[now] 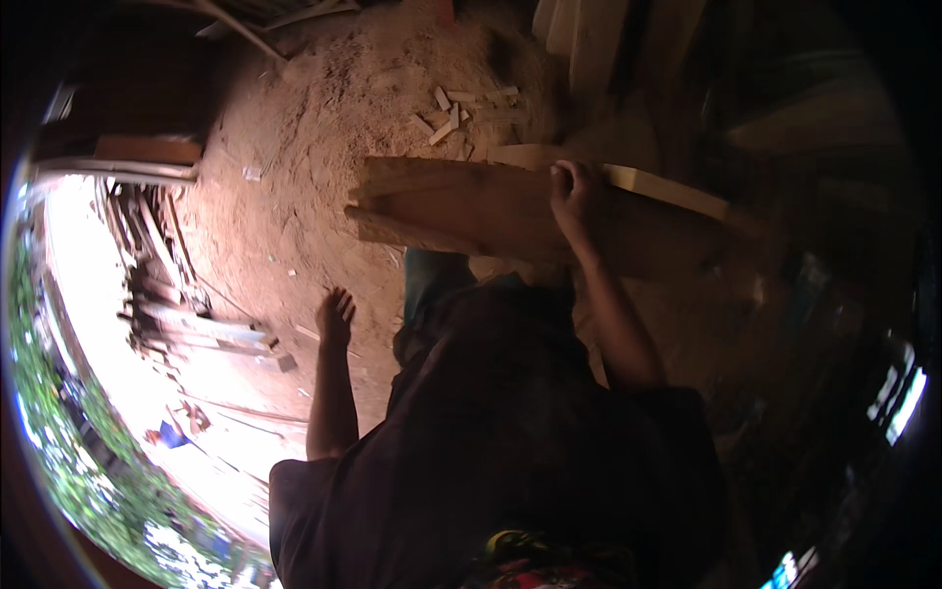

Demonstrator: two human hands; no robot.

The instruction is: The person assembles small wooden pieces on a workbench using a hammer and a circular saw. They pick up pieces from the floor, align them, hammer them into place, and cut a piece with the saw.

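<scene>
Wooden board (461, 208): above the middle of the sandy floor (285, 226), just ahead of the wearer's green trousers (428, 285). Long axis runs left to right across the body, right end dipping slightly into shadow and blur; left end ragged, apparently split. Whether its underside touches the floor, I cannot tell from here.

Right hand (579, 201): nearer of the two, in contact. Fingers bent over the board's far edge, right of its visible middle; grip firmness not readable. Pale strip (669, 190) along that edge, just right of the knuckles; separate piece or lit edge, unclear.

Left hand (336, 314): fingers loosely spread, nothing held, toward the floor's left edge. From these fingers the board lies ahead and to the right, its ragged end closest, clearly apart.

Offcuts (451, 116) lie beyond the far edge; timber pile (162, 260) along the floor's left edge.
</scene>
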